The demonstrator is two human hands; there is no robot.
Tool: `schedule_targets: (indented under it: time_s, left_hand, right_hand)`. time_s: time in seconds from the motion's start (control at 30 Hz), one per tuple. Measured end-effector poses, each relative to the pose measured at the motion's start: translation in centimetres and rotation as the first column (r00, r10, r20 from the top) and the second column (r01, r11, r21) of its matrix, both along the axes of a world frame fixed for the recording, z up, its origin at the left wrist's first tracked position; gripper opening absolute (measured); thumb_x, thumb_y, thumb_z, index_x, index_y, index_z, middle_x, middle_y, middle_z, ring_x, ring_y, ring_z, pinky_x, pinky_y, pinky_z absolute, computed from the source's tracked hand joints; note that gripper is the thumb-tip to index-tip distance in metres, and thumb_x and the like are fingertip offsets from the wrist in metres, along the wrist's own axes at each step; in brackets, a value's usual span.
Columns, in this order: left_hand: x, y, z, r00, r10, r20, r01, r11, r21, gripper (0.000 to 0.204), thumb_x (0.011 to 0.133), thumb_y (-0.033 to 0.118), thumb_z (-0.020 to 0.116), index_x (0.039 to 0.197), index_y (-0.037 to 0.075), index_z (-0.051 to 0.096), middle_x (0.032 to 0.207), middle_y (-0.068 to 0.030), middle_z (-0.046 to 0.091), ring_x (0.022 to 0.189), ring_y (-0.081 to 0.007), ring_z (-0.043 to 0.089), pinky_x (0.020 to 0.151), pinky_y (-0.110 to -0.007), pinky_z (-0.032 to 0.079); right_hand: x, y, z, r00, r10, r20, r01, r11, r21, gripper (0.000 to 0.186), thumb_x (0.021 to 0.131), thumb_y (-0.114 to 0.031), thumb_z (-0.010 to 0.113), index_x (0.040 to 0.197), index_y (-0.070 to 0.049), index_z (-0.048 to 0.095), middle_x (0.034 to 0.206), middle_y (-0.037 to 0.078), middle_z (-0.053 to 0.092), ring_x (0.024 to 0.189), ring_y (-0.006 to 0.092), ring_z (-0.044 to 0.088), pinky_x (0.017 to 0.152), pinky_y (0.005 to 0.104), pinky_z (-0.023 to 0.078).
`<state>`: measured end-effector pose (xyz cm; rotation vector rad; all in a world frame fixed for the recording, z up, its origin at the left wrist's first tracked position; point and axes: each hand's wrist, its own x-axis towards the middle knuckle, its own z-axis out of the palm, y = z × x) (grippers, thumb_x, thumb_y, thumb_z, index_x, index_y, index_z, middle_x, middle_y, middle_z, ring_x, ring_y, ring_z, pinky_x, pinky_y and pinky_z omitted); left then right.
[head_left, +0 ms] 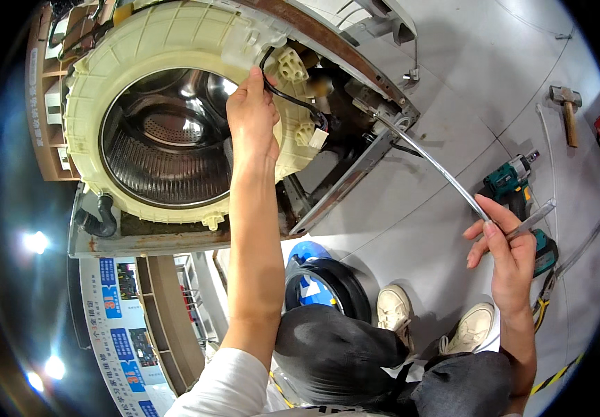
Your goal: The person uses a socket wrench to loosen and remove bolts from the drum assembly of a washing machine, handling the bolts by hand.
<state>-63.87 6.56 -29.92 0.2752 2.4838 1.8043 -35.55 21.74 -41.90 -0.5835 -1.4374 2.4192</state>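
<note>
Here, clasping the near part of a silver rod [439, 165] in the right hand [510, 256], with thumb and fingers closed around it. Pointing from that grip up and leftward along the rod's long axis, to the corner of a metal frame [355, 174]; cannot tell whether touching. Holding the left hand [252, 115], well apart from the right, over the right side of a cream tub [84, 139], beside a black cable [293, 99]; cannot tell whether pinching it.
</note>
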Motion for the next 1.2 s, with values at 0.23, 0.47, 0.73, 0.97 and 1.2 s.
schedule_targets:
  time_s: [0.23,0.47,0.73,0.97,1.2]
  left_hand:
    - [-0.5,0.9,-0.4,0.985,-0.156,0.071,0.163,0.981,-0.107,0.029,0.095,0.026,0.045,0.087,0.002,0.06,0.059,0.0057,0.032,0.048,-0.0032,0.025,0.044,-0.02,0.021]
    - [-1.4,2.7,-1.1,0.954,-0.271,0.125,0.296,0.915,-0.274,0.025,0.093,0.028,0.049,0.097,0.009,0.064,0.059,0.0085,0.032,0.05,-0.0025,0.026,0.045,-0.019,0.022]
    - [-1.8,1.9,0.5,0.926,-0.325,0.193,0.371,0.876,-0.308,0.02,0.092,0.026,0.051,0.088,0.007,0.058,0.058,0.0082,0.031,0.049,-0.0026,0.024,0.044,-0.019,0.02]
    - [-2.1,0.4,0.6,0.942,-0.284,0.178,0.325,0.902,-0.284,0.019,0.092,0.025,0.05,0.08,0.01,0.053,0.059,0.0073,0.032,0.049,-0.0035,0.024,0.045,-0.019,0.02]
    - [-0.7,-0.1,0.7,0.969,-0.236,0.077,0.248,0.937,-0.246,0.018,0.093,0.022,0.049,0.088,0.006,0.057,0.061,0.0061,0.034,0.05,-0.004,0.026,0.046,-0.02,0.022]
  right_hand:
    - [0.2,-0.6,-0.4,0.999,0.033,0.014,-0.034,0.999,0.03,0.031,0.091,-0.011,0.045,0.118,0.003,0.053,0.081,0.009,0.061,0.054,0.0089,0.053,0.053,0.0202,0.043]
    - [-2.7,-2.1,-2.6,0.992,0.126,-0.007,-0.123,0.979,0.164,0.031,0.09,-0.013,0.046,0.113,0.006,0.054,0.077,0.008,0.062,0.057,0.0111,0.057,0.054,0.0243,0.044]
    - [-8.7,-2.5,-5.2,0.98,0.18,-0.081,-0.156,0.96,0.234,0.029,0.089,-0.018,0.046,0.104,0.005,0.057,0.072,0.009,0.062,0.056,0.0146,0.06,0.053,0.0273,0.045]
    - [-11.3,-3.0,-4.7,0.985,0.163,-0.055,-0.14,0.945,0.296,0.026,0.088,-0.017,0.046,0.099,0.003,0.059,0.071,0.009,0.061,0.056,0.016,0.061,0.053,0.0295,0.046]
    - [-12.5,-3.3,-4.8,0.988,0.132,-0.074,-0.118,0.978,0.173,0.027,0.088,-0.016,0.047,0.101,0.005,0.058,0.072,0.008,0.061,0.057,0.0145,0.059,0.055,0.0269,0.047]
